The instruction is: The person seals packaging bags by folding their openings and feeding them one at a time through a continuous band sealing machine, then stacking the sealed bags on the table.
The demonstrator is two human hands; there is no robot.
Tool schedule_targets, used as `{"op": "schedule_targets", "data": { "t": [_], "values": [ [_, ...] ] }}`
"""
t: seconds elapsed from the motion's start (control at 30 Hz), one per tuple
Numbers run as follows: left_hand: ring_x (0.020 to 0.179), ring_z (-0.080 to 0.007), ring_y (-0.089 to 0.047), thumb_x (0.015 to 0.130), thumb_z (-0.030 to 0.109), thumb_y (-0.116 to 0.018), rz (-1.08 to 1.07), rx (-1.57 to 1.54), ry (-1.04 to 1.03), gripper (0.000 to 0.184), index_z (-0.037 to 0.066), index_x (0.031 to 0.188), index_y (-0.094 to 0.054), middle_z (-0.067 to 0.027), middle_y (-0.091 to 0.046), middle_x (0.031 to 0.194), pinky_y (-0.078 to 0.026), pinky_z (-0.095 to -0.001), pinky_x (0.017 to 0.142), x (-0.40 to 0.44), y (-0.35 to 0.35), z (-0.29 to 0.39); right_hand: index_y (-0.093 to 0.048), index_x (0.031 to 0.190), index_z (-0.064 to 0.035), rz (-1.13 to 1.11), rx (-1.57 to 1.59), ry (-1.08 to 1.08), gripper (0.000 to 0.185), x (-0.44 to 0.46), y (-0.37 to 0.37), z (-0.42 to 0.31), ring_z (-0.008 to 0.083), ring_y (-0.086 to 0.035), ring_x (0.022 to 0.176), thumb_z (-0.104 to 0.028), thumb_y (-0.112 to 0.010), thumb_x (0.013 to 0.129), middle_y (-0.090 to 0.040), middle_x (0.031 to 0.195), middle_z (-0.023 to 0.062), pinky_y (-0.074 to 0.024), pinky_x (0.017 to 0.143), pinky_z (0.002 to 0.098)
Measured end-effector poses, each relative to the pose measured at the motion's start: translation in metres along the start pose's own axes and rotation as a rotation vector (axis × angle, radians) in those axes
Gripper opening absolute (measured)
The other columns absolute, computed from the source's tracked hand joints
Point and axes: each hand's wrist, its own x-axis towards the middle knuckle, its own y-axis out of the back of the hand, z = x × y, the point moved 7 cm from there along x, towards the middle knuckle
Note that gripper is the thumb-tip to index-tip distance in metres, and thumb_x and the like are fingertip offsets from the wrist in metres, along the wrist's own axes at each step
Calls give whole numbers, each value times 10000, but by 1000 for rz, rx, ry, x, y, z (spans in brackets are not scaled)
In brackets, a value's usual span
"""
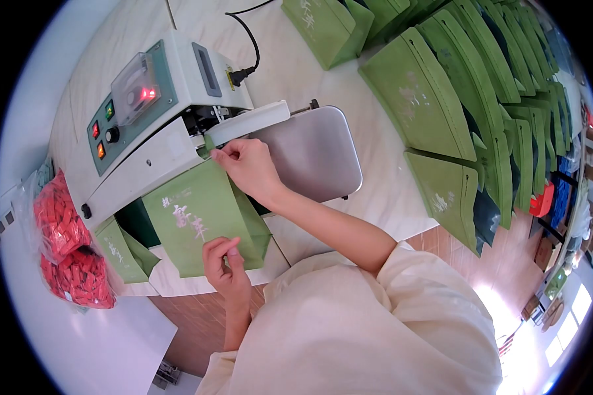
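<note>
A green stand-up pouch (194, 220) with silver characters hangs upright below the edge of a band sealing machine (138, 155). Its top edge runs along the machine's long white guard. My right hand (249, 166) pinches the pouch's top corner between thumb and fingers, close to the sealer's inlet. My left hand (228, 268) is in front of the pouch's lower part, fingers curled in and thumb folded over them. Nothing shows in it, and whether it touches the pouch is unclear. A second, smaller-looking green pouch (122, 253) stands at the left under the guard.
A metal tray (316, 155) sticks out from the machine beside my right wrist. Rows of green pouches (418, 95) stand on the marble-patterned table (375, 197) at right. A black power cord (244, 74) plugs into the machine. Clear bags of red packets (76, 276) lie far left.
</note>
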Motion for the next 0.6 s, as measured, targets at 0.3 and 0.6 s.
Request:
{"op": "schedule_targets", "data": {
  "t": [0.3,0.6],
  "values": [
    [738,-144,-489,832,-50,-517,41,-23,36,151,10,913,-630,-83,-515,891,-405,-233,615,-3,10,-4,-643,729,55,-6,-48,79,249,3,-15,3,257,-546,473,-178,-631,816,-567,565,198,-439,523,339],
    [670,-124,-467,824,-48,-534,123,-17,-121,138,15,898,-632,-72,-537,843,-383,-227,572,-10,32,10,-579,1003,-21,955,-1228,822,396,22,141,-193,300,-535,910,-289,-712,743,-576,974,140,-437,800,393]
  ]
}}
